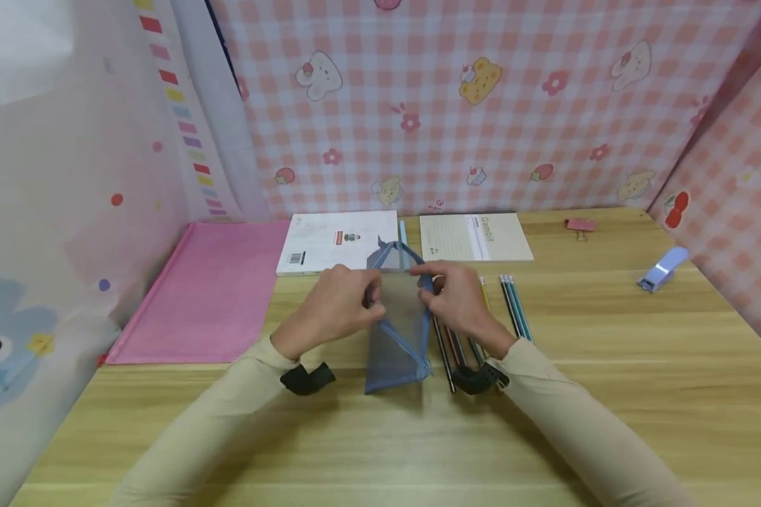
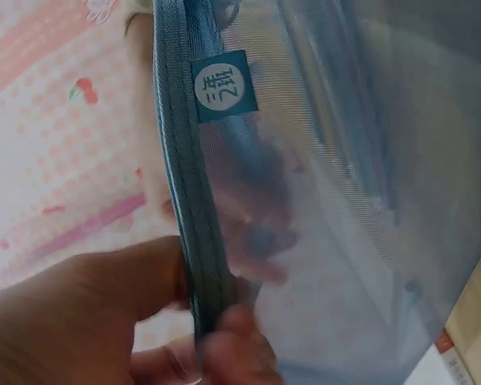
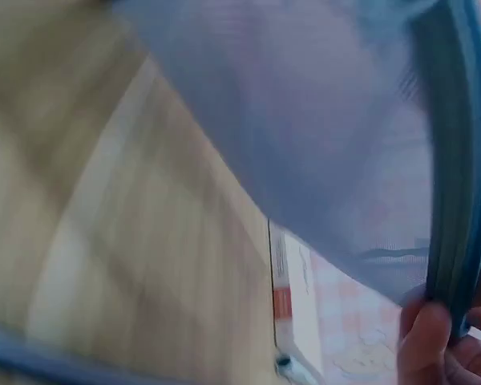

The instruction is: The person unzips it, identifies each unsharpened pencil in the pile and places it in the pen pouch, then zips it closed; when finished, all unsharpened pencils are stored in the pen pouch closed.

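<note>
One blue mesh pouch (image 1: 396, 331), translucent, dark blue zipper band along its rim. It stands at mid-worktop, its lower end near the wooden worktop (image 1: 609, 394), its mouth raised toward the far edge.

Left hand (image 1: 339, 306): thumb and fingers (image 2: 232, 337) pinched on the zipper band at the pouch's left rim. In the left wrist view, one small blue label (image 2: 223, 85) with white characters is sewn at that band.

Right hand (image 1: 459, 299): fingers (image 3: 423, 345) clamped on the zipper band at the pouch's right rim. The two hands hold the opening between them, apart from each other.

Pencils (image 1: 482, 317): one group lying on the worktop just right of the pouch, partly under the right hand. About three green-blue ones show clear of the hand, plus dark ones and a yellow one; the full count cannot be told.

Along the far edge:
- One pink folder (image 1: 209, 292), toward the far left corner.
- One white book (image 1: 330, 243), beside the folder.
- One cream notebook (image 1: 475, 237), right of the book.
- One pink binder clip (image 1: 580, 225), right of the notebook.

One light-blue stapler (image 1: 662, 269), near the right edge.
</note>
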The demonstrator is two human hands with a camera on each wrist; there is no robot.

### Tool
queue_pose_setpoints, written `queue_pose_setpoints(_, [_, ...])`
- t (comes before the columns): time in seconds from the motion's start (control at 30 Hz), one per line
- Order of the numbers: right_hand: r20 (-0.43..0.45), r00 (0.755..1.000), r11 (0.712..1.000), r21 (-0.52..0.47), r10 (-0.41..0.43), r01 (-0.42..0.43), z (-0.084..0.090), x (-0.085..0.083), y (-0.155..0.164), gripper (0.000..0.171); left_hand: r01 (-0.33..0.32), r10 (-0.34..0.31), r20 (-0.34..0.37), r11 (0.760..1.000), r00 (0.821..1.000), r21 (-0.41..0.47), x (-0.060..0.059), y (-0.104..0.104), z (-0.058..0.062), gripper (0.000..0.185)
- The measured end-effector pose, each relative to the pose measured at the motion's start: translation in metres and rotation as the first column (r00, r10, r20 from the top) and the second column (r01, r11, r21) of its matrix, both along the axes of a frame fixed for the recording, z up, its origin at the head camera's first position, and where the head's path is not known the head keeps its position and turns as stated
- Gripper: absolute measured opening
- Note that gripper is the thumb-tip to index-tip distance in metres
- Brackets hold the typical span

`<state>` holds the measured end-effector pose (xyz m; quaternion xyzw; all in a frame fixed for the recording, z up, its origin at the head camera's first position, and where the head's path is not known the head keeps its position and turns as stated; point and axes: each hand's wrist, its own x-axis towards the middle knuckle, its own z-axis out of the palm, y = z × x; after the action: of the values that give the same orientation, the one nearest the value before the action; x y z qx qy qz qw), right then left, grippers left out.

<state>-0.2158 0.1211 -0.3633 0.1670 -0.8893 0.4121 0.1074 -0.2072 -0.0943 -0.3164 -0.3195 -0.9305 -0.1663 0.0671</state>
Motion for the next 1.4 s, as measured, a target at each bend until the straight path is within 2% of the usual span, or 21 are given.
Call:
queue_pose_setpoints(0.13, [-0.071, 0.997, 0.984, 0.178, 0.028, -0.015, 0.003, -0.004, 0.009, 0.031, -0.066, 0.067, 0.059, 0.998, 0.996, -0.018, 0.002, -0.007, 0.014, 0.003])
queue_pose_setpoints(0.17, [-0.069, 0.997, 0.978, 0.206, 0.036, -0.021, 0.004, -0.004, 0.012, 0.031, -0.073, 0.075, 0.071, 0.997, 0.995, -0.030, 0.003, -0.009, 0.018, 0.001])
queue_pose_setpoints(0.27, [-0.016, 0.998, 0.971, 0.233, 0.053, -0.048, 0.009, -0.005, 0.018, 0.031, -0.068, 0.073, 0.096, 0.996, 0.993, -0.051, 0.005, -0.012, 0.026, 0.011])
queue_pose_setpoints(0.43, [0.102, 0.985, 0.975, 0.163, 0.138, -0.154, 0.009, -0.005, 0.018, 0.030, -0.036, 0.039, 0.111, 0.999, 0.993, -0.028, 0.005, -0.007, 0.024, 0.019])
queue_pose_setpoints(0.63, [0.215, 0.942, 0.958, 0.073, 0.258, -0.279, 0.000, -0.004, 0.018, 0.029, 0.053, -0.052, 0.071, 0.999, 0.996, -0.015, 0.004, 0.000, 0.015, 0.013])
queue_pose_setpoints(0.77, [0.232, 0.922, 0.949, -0.015, 0.309, -0.315, -0.002, -0.005, 0.023, 0.026, 0.064, -0.065, 0.083, 0.998, 0.994, 0.012, -0.001, 0.000, 0.010, 0.013])
queue_pose_setpoints(0.87, [0.193, 0.935, 0.954, -0.019, 0.296, -0.298, -0.003, -0.006, 0.027, 0.022, 0.060, -0.065, 0.112, 0.997, 0.992, 0.048, -0.005, -0.002, 0.007, 0.013])
queue_pose_setpoints(0.97, [0.149, 0.957, 0.962, 0.077, 0.249, -0.262, -0.005, -0.007, 0.028, 0.020, 0.061, -0.078, 0.157, 0.992, 0.984, 0.108, -0.008, -0.004, 0.004, 0.014])
queue_pose_setpoints(1.03, [0.119, 0.966, 0.952, 0.177, 0.230, -0.249, -0.007, -0.009, 0.028, 0.019, 0.066, -0.094, 0.187, 0.986, 0.978, 0.154, -0.010, -0.006, 0.003, 0.016])
queue_pose_setpoints(1.2, [0.120, 0.968, 0.884, 0.396, 0.219, -0.249, -0.011, -0.009, 0.024, 0.015, 0.096, -0.148, 0.234, 0.970, 0.961, 0.222, -0.013, -0.012, 0.000, 0.024])
queue_pose_setpoints(1.27, [0.154, 0.965, 0.863, 0.434, 0.211, -0.258, -0.011, -0.007, 0.022, 0.012, 0.117, -0.174, 0.245, 0.966, 0.954, 0.231, -0.013, -0.013, 0.000, 0.025])
queue_pose_setpoints(1.4, [0.224, 0.958, 0.850, 0.455, 0.181, -0.267, -0.012, -0.004, 0.020, 0.008, 0.153, -0.222, 0.268, 0.954, 0.937, 0.256, -0.013, -0.015, 0.000, 0.028])
